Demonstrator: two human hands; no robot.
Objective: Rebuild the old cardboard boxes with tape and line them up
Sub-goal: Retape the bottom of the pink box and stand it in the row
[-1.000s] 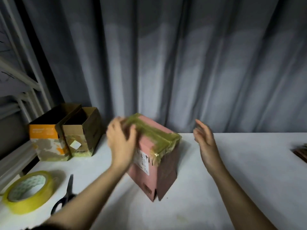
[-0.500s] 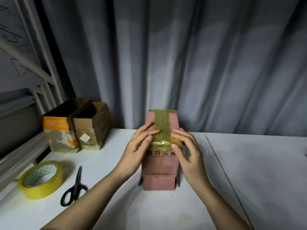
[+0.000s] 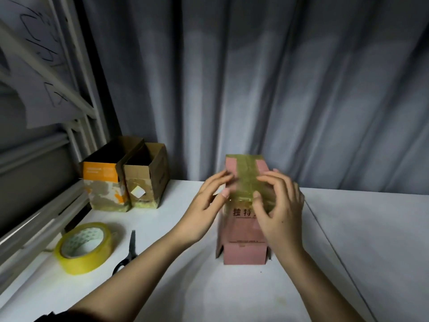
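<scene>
Two rebuilt boxes [image 3: 125, 180] are already lined up at the table's [image 3: 371, 240] back left, while mid-table the taped pink box [image 3: 243, 231] is pressed by the extended fingers of the left hand [image 3: 206, 205] and gripped by the curled right hand [image 3: 278, 210], not yet placed in line.

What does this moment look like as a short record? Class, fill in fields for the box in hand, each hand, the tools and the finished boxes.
box in hand: pink box, upright on the white table, yellowish tape over its top
left hand: fingers on the box's left upper edge
right hand: fingers curled over the taped front edge
tools: tape roll, scissors, left of the box
finished boxes: orange-topped box and brown box, side by side, open-topped
</scene>
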